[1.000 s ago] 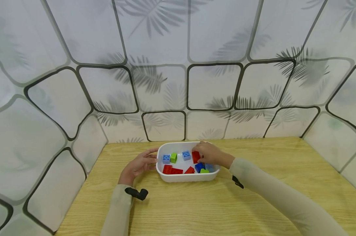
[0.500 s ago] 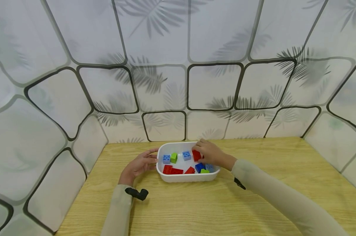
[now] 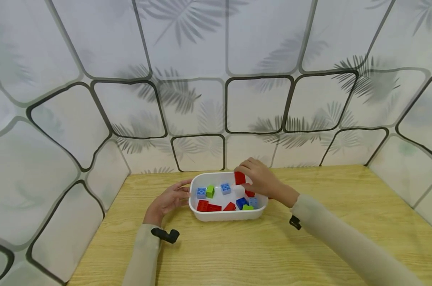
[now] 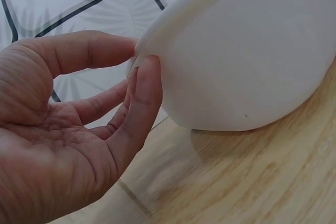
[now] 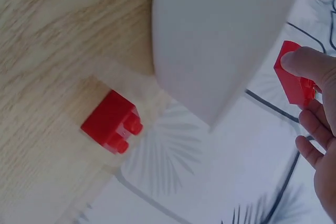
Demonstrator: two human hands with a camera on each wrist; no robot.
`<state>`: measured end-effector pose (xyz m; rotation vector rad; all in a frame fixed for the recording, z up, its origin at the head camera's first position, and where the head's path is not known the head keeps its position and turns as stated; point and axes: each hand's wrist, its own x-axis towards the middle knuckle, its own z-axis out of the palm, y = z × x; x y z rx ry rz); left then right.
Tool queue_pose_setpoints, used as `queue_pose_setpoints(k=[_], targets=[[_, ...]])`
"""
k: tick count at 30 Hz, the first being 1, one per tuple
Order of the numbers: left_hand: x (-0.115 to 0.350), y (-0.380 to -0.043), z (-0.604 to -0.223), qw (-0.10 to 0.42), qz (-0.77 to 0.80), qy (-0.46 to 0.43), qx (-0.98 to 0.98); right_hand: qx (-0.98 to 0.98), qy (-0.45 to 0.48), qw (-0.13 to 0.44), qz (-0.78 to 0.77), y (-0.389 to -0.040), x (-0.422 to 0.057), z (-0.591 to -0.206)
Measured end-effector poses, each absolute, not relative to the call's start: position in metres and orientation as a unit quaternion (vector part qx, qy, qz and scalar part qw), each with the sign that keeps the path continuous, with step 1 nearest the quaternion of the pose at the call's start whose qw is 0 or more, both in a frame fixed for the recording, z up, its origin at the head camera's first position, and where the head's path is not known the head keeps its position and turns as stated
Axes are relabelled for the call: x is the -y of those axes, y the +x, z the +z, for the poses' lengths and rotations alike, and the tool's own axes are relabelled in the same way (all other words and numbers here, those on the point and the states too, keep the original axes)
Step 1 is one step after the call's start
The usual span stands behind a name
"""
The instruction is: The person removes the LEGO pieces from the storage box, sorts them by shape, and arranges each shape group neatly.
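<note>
A white plastic tub (image 3: 219,216) holds several toy building bricks. My right hand (image 3: 264,180) pinches a red brick (image 3: 240,178) between thumb and fingers, at the height of the tub's back rim. In the right wrist view the thumb lies on the face of this held red brick (image 5: 290,80). My left hand (image 3: 171,198) touches the tub's left end with its fingertips, palm facing the tub. From the left wrist view, those fingertips (image 4: 149,69) rest at the rim and outer wall, with the fingers slightly bent.
Inside the tub lie light blue bricks (image 3: 225,188), a green brick (image 3: 210,191), a dark blue brick (image 3: 241,203) and red bricks (image 3: 214,207). Another red brick (image 5: 112,120) sits on the wooden table (image 3: 216,254) just outside the tub's right end. A patterned curtain (image 3: 198,107) stands behind.
My right hand has risen with the red brick, lifting it off the tub's floor and up toward the back rim. A red brick beneath that hand has come into view. My left hand stays put.
</note>
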<state>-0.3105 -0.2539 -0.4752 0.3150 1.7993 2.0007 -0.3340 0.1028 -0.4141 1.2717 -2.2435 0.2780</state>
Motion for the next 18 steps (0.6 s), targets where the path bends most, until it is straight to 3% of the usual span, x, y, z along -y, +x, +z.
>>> queue_pose_setpoints(k=[7, 18], targets=[[0.250, -0.311, -0.475, 0.210, 0.718, 0.105, -0.655, 0.825, 0.444, 0.325, 0.129, -0.320, -0.133, -0.402], [0.248, -0.309, -0.471, 0.206, 0.706, 0.097, -0.670, 0.833, 0.389, 0.337, 0.205, -0.312, -0.185, -0.401]])
